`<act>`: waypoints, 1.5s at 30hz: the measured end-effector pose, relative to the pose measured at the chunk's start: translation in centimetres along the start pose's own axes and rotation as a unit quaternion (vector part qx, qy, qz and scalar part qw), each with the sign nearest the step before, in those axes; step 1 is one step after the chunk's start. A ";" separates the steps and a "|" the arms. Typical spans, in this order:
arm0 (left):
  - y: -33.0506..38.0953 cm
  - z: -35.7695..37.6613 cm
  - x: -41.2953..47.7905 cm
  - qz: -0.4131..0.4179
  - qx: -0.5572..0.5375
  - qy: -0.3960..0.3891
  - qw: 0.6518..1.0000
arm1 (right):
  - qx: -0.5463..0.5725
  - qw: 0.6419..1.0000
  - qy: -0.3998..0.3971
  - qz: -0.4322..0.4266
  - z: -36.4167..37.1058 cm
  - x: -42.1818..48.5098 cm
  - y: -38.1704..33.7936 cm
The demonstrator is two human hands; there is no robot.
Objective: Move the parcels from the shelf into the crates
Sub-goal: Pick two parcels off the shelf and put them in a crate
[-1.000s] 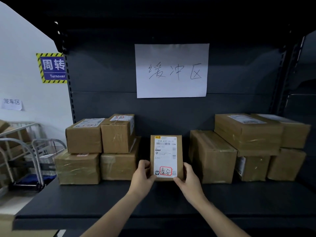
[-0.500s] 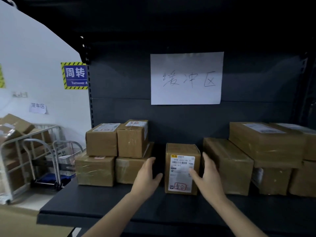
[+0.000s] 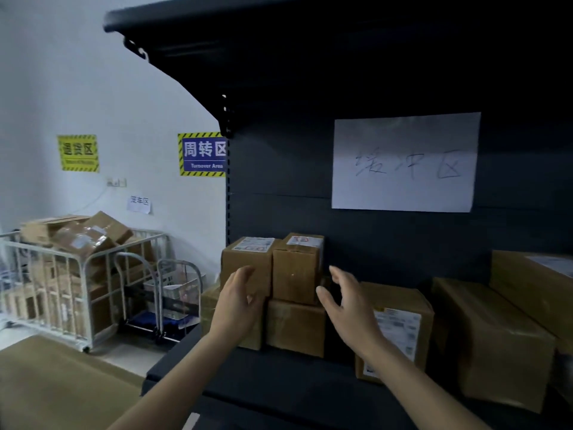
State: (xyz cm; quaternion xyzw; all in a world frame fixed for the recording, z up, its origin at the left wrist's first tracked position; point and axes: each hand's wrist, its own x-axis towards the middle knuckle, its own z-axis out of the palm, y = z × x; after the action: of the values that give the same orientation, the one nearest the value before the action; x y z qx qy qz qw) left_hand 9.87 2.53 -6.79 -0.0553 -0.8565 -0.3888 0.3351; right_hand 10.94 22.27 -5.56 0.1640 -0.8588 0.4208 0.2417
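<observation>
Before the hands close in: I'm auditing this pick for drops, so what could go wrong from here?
1. The upper right box sits flush against the upper left box. The left hand, open, may find no gap between them and drag that neighbour off its stack.
2. The right hand, also open, hovers just in front of the labelled parcel standing beside the stack. Its wrist could knock the parcel over.

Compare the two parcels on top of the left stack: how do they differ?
The right top parcel stands taller than the left top parcel. The left hand hides part of the left top parcel's front, while the right top parcel shows almost whole between that hand and the right hand. Both are brown cardboard boxes with white labels on top.
</observation>
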 end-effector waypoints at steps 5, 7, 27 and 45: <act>-2.9 -2.5 0.6 -0.038 0.016 0.036 0.998 | 0.043 0.998 -0.044 0.009 4.0 1.2 -1.1; -3.8 -3.1 1.0 -0.053 0.015 0.043 0.998 | 0.053 0.997 -0.055 0.013 5.4 1.6 -1.6; -9.3 -2.5 4.2 -0.190 0.018 -0.073 0.979 | 0.034 0.993 -0.060 0.091 12.3 2.5 -1.5; -10.9 -1.1 2.8 -0.271 -0.114 -0.057 0.954 | 0.052 0.988 -0.086 0.118 13.9 0.9 -1.5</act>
State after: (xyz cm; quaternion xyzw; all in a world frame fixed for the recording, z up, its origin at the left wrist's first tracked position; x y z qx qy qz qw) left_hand 4.42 -6.29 -11.38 0.1189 -0.8072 -0.5559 0.1590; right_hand 7.02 10.16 -11.47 0.1095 -0.8665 0.4752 0.1066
